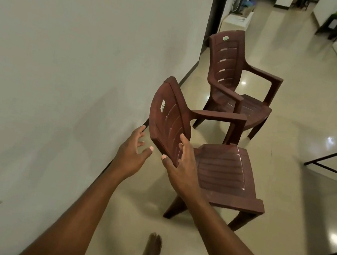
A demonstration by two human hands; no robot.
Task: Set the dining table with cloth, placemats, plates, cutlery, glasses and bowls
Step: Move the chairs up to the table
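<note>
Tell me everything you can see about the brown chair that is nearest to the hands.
The near chair is dark brown, moulded, plastic-looking, with a ribbed seat, grooved backrest, armrests and splayed legs. A small white sticker sits high on the backrest. It stands on the glossy floor beside the wall, backrest toward the wall. The right hand is at the backrest's edge, fingers spread; the left hand is open just short of it.

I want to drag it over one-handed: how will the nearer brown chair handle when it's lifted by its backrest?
The nearer chair looks like moulded plastic, so probably light and stiff. Gripped high on the backrest, it may tip or swing. The glossy floor suggests its legs would slide easily. Both hands are open at the backrest's sides.
</note>
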